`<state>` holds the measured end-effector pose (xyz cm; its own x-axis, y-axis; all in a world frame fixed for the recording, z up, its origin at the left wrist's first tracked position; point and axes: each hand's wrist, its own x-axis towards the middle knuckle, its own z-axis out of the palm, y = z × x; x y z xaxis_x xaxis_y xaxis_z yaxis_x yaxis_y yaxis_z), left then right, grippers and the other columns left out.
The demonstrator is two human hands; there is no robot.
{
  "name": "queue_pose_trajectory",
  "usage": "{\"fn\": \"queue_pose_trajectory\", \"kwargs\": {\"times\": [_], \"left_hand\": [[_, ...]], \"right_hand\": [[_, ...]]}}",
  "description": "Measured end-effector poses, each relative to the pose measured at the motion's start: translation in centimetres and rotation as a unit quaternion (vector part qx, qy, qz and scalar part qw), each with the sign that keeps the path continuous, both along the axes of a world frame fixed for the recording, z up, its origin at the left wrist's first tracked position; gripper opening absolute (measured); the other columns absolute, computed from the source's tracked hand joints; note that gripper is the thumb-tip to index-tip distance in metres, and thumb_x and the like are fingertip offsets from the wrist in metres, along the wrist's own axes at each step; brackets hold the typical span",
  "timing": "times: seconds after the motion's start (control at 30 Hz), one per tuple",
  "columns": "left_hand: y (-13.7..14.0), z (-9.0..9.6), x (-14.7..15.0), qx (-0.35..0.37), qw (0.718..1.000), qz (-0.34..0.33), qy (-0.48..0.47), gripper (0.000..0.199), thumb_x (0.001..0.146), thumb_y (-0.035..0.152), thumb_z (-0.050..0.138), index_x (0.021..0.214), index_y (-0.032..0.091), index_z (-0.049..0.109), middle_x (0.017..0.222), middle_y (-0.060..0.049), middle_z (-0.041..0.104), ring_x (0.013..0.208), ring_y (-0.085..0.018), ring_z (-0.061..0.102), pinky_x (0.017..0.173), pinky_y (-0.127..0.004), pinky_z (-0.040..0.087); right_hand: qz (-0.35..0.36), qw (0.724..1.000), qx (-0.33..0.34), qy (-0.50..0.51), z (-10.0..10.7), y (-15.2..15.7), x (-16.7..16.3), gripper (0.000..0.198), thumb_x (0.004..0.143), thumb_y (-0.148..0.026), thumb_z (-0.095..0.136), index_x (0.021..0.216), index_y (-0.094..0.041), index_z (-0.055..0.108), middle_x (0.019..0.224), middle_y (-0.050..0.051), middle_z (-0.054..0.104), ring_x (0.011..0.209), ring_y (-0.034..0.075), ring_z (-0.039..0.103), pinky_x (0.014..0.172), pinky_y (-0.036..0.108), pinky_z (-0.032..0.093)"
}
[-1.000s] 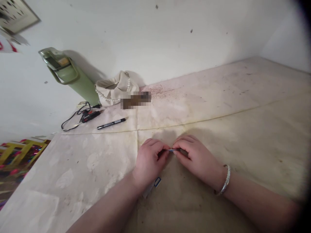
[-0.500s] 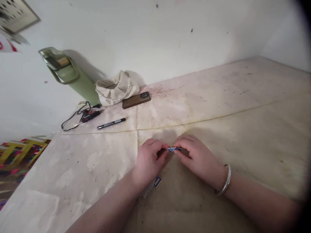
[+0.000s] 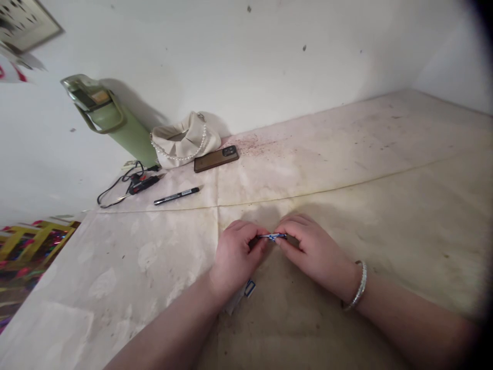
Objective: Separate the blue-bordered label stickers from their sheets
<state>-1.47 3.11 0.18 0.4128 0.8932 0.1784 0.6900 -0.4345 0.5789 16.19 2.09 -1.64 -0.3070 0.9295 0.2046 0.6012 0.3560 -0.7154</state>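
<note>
My left hand (image 3: 239, 252) and my right hand (image 3: 308, 246) pinch a small, thin blue-and-white piece (image 3: 273, 237) between thumbs and fingers, one hand at each end. It is seen edge-on and mostly covered by fingertips, so its kind cannot be made out. Both hands are held close together over the cloth-covered table (image 3: 269, 329). Beneath my left wrist lies a small packet with a blue-and-white rectangle (image 3: 250, 288), partly hidden by the forearm. A silvery bracelet (image 3: 361, 285) circles my right wrist.
Toward the back left stand a green bottle (image 3: 131, 133) and a cream handbag (image 3: 183, 141) with a pearl strap. A phone (image 3: 216, 159), a black marker pen (image 3: 176, 196) and a corded black tool (image 3: 143, 184) lie nearby. A wall (image 3: 269, 61) bounds the table's far side.
Both hands keep almost the same place and grip. Slightly more of the blue-and-white piece shows between the fingertips.
</note>
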Motion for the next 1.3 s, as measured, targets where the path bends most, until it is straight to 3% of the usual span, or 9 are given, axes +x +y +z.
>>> {"fn": "queue_pose_trajectory", "kwargs": {"times": [1.3], "left_hand": [[0.01,-0.24,-0.06,-0.002,1.0,0.005,-0.021,0.011,0.079,0.014,0.059,0.083,0.021,0.066,0.075,-0.001,0.065,0.075,-0.016,0.057,0.068,-0.03,0.045]], "right_hand": [[-0.002,1.0,0.006,0.0,0.16,0.0,0.02,0.011,0.085,-0.018,0.052,0.079,-0.019,0.061,0.079,0.005,0.06,0.082,0.021,0.053,0.072,0.035,0.043]]}}
